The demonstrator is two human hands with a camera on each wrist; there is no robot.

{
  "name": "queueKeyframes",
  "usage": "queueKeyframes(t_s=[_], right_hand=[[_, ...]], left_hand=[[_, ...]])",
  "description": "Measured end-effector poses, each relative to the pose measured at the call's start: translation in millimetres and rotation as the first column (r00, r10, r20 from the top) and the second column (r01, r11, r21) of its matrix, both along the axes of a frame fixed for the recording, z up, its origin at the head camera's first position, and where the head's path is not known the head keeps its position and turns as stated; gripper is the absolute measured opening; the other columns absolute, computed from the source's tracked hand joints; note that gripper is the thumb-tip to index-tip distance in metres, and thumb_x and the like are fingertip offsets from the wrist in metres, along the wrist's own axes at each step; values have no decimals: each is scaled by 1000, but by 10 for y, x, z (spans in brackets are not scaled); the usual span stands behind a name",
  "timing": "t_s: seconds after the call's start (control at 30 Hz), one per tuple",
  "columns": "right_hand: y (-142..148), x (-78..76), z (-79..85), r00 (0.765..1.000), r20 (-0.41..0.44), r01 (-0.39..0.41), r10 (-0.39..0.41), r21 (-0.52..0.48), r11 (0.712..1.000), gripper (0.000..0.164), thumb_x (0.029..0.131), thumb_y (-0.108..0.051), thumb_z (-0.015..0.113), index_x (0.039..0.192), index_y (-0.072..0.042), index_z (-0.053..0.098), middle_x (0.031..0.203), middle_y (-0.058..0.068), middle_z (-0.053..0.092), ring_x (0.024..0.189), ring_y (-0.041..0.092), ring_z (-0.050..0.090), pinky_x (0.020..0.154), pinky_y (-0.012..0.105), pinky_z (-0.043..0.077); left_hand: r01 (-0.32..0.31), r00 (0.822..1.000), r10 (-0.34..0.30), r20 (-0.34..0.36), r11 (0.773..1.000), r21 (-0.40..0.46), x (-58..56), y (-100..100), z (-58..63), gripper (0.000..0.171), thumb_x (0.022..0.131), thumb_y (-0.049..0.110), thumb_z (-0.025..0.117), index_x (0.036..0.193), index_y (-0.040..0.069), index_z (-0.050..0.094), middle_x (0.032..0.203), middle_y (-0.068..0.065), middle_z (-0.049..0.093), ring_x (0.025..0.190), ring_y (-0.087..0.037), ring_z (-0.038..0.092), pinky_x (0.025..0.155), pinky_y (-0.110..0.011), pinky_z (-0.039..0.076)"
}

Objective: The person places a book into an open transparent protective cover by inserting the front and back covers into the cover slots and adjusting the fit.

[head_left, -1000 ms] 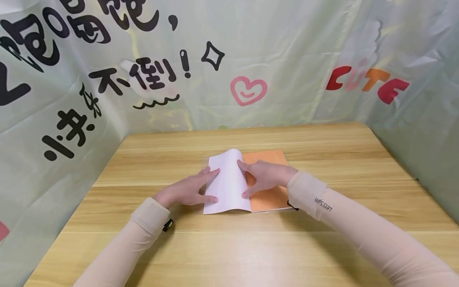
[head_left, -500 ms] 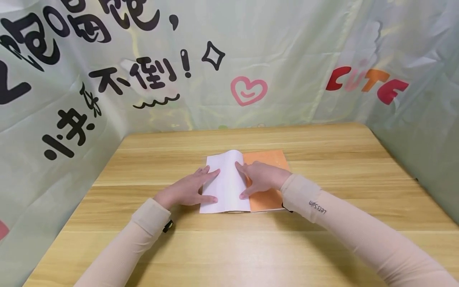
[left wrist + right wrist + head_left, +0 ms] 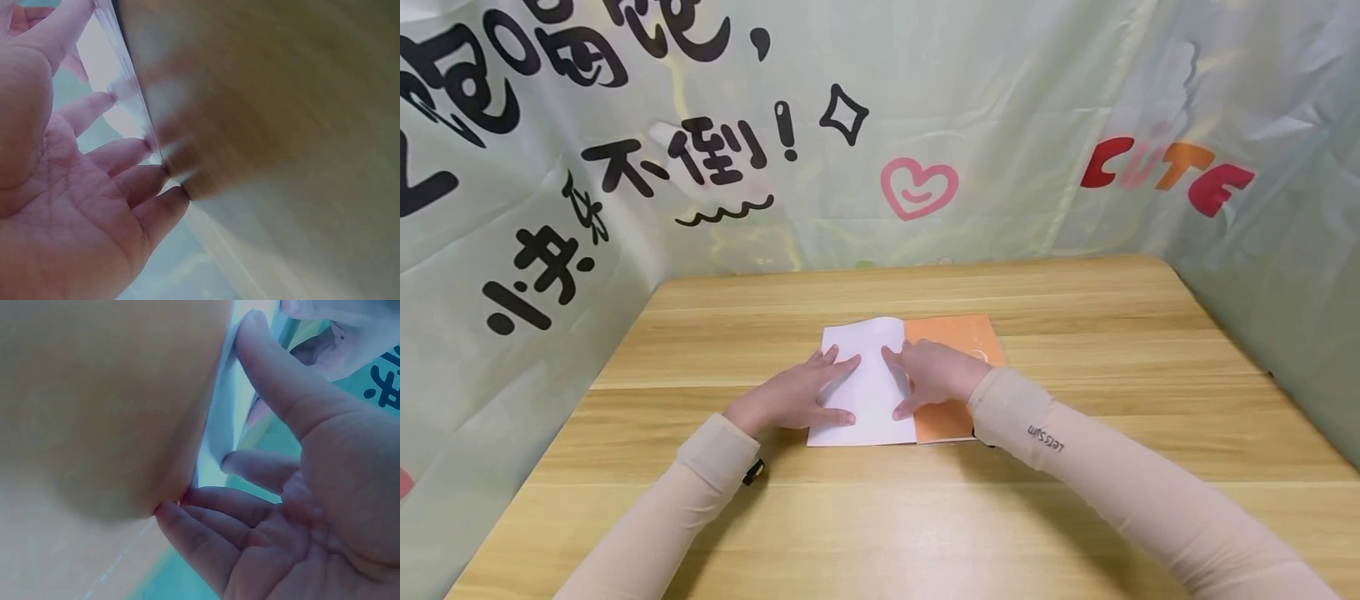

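An open booklet lies on the table, its white page (image 3: 868, 387) on the left and its orange page (image 3: 943, 421) on the right. My left hand (image 3: 790, 392) rests at the left edge, thumb and index fingertip on the white page. Over the fold comes my right hand (image 3: 936, 375), with thumb and index fingertip pressing the white page and its palm above the orange one. In the left wrist view, the fingertips of my left hand (image 3: 94, 156) reach the page edge and table. The right wrist view has my right hand (image 3: 281, 475) with fingers spread, several tips down on the orange surface.
The wooden table (image 3: 880, 517) extends around the booklet on all sides. Behind it and at both sides hangs a pale cloth (image 3: 1000, 108) printed with black characters, a pink heart and coloured letters. Both forearms wear long light sleeves (image 3: 1112, 483).
The white page has come down flatter and its left edge has shifted left under my left hand. My right hand has slid left across the page. The left hand stays nearly in place.
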State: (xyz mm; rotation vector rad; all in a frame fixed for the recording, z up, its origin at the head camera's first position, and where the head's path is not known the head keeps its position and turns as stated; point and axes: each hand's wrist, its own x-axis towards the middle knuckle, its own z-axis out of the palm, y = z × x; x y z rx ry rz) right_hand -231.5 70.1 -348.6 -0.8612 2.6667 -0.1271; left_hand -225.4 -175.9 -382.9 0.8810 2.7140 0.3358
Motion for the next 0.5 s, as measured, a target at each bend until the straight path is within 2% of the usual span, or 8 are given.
queueKeyframes(t_s=[0.13, 0.3, 0.4, 0.5], right_hand=[[-13, -3, -3, 1000, 2, 2, -2, -2, 1000, 99, 76, -49, 76, 153, -9, 30, 132, 21, 50, 105, 27, 54, 96, 38, 40], [69, -27, 16, 998, 53, 35, -32, -55, 998, 94, 76, -47, 77, 152, -14, 33, 106, 10, 58, 96, 20, 53, 90, 36, 41], [143, -75, 40, 998, 53, 50, -45, -96, 994, 86, 76, -42, 79, 148, -13, 42, 116, 9, 60, 103, 21, 52, 90, 37, 42], [244, -170, 46, 998, 25, 57, -54, -124, 991, 76, 77, -36, 79, 142, -9, 50, 109, 8, 63, 100, 22, 54, 85, 37, 44]], left_hand=[[-4, 1000, 4, 3, 1000, -14, -2, -6, -2, 87, 86, 60, 59, 156, 21, 24, 156, -20, 11, 140, -38, 11, 107, -53, 22], [-10, 1000, 10, 5, 999, -43, -8, 16, 2, 87, 85, 63, 58, 155, 22, 26, 156, -18, 12, 140, -37, 12, 106, -54, 24], [-16, 1000, 16, -3, 998, -61, -4, 31, 17, 88, 84, 64, 58, 155, 23, 26, 157, -17, 12, 140, -36, 13, 104, -55, 26], [-27, 1000, 26, -10, 997, -77, 6, 34, 34, 88, 84, 65, 58, 155, 25, 25, 157, -17, 12, 141, -35, 13, 104, -55, 28]])
